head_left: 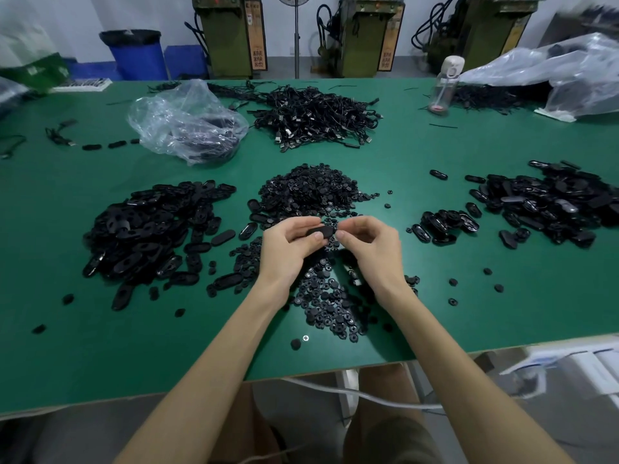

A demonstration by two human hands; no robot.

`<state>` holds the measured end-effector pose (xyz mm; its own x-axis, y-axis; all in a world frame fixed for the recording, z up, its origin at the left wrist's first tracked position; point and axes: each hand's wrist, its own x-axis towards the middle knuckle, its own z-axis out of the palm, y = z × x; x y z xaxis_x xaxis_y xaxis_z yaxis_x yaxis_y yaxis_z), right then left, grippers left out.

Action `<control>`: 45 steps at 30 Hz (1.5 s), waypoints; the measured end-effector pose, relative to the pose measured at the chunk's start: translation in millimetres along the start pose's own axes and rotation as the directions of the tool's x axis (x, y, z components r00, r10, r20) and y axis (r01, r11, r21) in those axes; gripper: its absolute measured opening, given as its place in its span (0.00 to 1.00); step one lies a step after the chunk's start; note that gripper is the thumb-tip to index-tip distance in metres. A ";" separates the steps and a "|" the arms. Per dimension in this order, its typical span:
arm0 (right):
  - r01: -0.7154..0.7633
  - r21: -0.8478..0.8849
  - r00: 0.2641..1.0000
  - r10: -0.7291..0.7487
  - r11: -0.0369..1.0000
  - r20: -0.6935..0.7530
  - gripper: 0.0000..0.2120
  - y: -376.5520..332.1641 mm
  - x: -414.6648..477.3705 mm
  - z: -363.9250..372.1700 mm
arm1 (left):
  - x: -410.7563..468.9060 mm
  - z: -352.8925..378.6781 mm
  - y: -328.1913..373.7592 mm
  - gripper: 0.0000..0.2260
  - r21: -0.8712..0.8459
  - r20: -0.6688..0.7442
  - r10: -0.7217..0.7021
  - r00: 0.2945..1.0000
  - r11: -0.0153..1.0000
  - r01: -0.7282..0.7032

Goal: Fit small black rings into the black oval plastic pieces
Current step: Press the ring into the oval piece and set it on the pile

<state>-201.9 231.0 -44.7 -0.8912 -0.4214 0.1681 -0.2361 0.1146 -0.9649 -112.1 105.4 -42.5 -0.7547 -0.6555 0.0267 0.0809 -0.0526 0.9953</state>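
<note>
Left hand [288, 244] grips an oval piece [321, 232] over the ring heap [321, 303], right hand [368, 244] pinches its right end, any ring hidden; seat it squarely, press evenly

Mostly bare green table [100, 346] lies open at the near left and near right. Ahead, the oval pile [147, 229], ring heap [311, 189] and right-hand pile [542, 202] crowd the middle, with green lanes between them.

Green table [469, 262]; black oval pieces [147, 236]; black rings [311, 189]; blue bin [137, 58] upper left; clear plastic bag [181, 118].
</note>
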 end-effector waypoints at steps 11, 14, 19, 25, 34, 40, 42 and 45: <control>-0.040 0.320 0.999 0.034 0.947 0.024 0.07 5.3 -1.9 -7.8 | -1.4 5.0 -6.5 0.12 0.016 0.045 0.085 0.995 0.996 -0.086; -0.046 0.326 0.999 0.039 0.944 0.028 0.07 6.7 -2.4 -8.8 | -1.2 4.1 -8.5 0.11 0.020 0.035 0.105 0.994 0.994 -0.106; -0.044 0.336 0.999 0.036 0.941 0.031 0.08 7.9 -2.8 -8.4 | -1.2 3.3 -8.8 0.10 -0.003 0.022 0.110 0.994 0.994 -0.110; -0.028 0.386 0.998 0.008 0.922 0.054 0.08 6.3 -3.3 -8.3 | -0.7 1.7 -9.1 0.10 -0.040 0.007 0.112 0.994 0.993 -0.112; -0.026 0.406 0.999 0.008 0.913 0.047 0.08 4.1 -3.7 -8.2 | 0.4 -0.1 -9.7 0.08 0.009 -0.020 0.148 0.989 0.989 -0.148; -0.074 0.433 0.997 0.072 0.898 0.020 0.06 5.7 -4.1 -8.3 | 1.5 -0.9 -11.7 0.09 0.021 -0.044 0.149 0.988 0.989 -0.148; -0.077 0.445 0.997 0.081 0.892 0.012 0.06 5.7 -3.8 -8.1 | 1.7 -1.3 -12.4 0.09 0.018 -0.043 0.150 0.988 0.989 -0.149; -0.064 0.421 0.998 0.068 0.905 0.005 0.07 5.5 -3.4 -7.6 | 1.8 -1.8 -13.5 0.10 0.020 -0.034 0.153 0.988 0.988 -0.153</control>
<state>-203.0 239.9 -49.1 -0.9031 -0.4174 0.1005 0.0067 -0.2477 -0.9688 -113.3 103.5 -56.0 -0.7106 -0.6813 0.1759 0.1819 0.0636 0.9813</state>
